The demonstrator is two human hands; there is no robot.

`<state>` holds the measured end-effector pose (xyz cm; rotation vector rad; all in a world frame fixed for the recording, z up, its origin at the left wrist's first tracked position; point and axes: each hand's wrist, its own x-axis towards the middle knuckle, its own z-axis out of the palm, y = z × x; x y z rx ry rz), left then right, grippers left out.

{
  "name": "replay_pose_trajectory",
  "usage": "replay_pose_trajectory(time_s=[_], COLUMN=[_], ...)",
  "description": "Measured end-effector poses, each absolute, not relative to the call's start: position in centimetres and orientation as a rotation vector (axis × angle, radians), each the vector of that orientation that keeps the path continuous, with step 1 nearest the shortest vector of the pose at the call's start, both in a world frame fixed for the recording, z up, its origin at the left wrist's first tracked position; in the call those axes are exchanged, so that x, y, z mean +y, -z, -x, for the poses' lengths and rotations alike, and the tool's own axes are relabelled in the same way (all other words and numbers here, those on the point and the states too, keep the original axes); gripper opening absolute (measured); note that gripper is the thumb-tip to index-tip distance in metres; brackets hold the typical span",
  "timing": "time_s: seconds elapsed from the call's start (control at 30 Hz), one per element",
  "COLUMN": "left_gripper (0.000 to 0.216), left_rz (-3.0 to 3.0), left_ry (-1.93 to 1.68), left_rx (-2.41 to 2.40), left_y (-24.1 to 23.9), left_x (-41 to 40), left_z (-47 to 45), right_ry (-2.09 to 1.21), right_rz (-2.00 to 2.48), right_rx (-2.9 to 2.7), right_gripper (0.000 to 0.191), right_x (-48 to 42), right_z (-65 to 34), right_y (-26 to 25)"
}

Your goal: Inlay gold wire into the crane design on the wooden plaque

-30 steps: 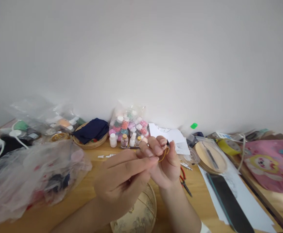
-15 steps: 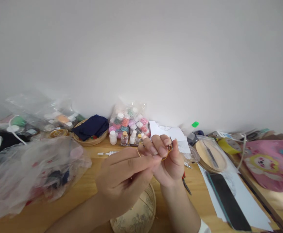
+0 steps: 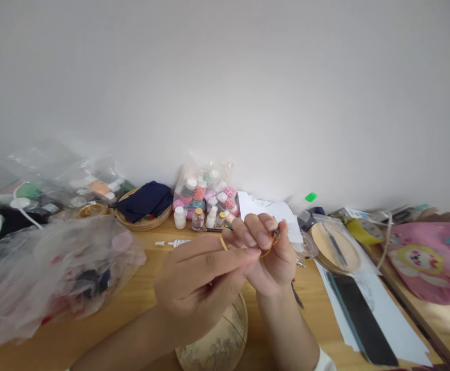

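Both my hands are raised together over the wooden table (image 3: 139, 293). My right hand (image 3: 271, 257) is curled, its fingertips pinching a small loop of golden wire (image 3: 268, 251) with a dark bit at its top. My left hand (image 3: 197, 288) reaches in from the left, fingers pressed together in a pinch against the same wire loop, just below the right fingertips. A round patterned object (image 3: 219, 342) lies on the table under my wrists, partly hidden by them.
Small bottles (image 3: 198, 219) and a bag of coloured bead jars (image 3: 205, 193) stand at the back. A wooden hoop with navy cloth (image 3: 144, 206), crumpled plastic bags (image 3: 47, 268), white paper (image 3: 271, 211), a round lidded dish (image 3: 335, 245), a black strip (image 3: 360, 319) and pink fabric (image 3: 433, 257) surround the hands.
Both hands have drifted slightly right and up with the wire loop; the right fingers have turned the loop a little. The view has shifted slightly.
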<state>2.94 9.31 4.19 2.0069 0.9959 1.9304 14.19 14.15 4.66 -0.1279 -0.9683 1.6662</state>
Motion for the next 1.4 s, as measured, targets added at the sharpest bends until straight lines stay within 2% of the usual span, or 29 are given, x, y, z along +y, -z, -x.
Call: replay_pose_trajectory(time_s=[0.33, 0.5, 0.67, 0.87, 1.17, 1.4], left_gripper=[0.008, 0.010, 0.012, 0.015, 0.006, 0.014], left_rz=[-2.027, -2.022, -2.068, -2.092, -2.039, -1.857], left_ry=[-1.906, -1.895, -1.882, -1.819, -1.673, -1.638], left_rx=[1.050, 0.988, 0.966, 0.952, 1.103, 1.031], left_y=[-4.2, -4.3, -4.5, -4.9, -6.0, -6.3], left_x=[9.3, 9.6, 9.7, 9.7, 8.8, 8.9], left_z=[-2.7, -2.6, -2.3, -1.8, -2.0, -1.8], right_ry=[-1.501, -1.511, -1.527, -1.524, -1.225, -1.068], right_rz=[0.281, 0.259, 0.191, 0.175, 0.216, 0.253], right_rx=[-1.063, -1.062, -1.036, -1.070, -1.263, -1.327], right_gripper=[0.033, 0.030, 0.017, 0.014, 0.010, 0.010], right_x=[14.3, 14.4, 14.4, 14.3, 14.2, 13.7], right_z=[-14.4, -14.5, -14.5, -14.8, -15.1, -15.2], right_y=[-4.7, -4.7, -4.8, -4.6, -4.5, -4.8])
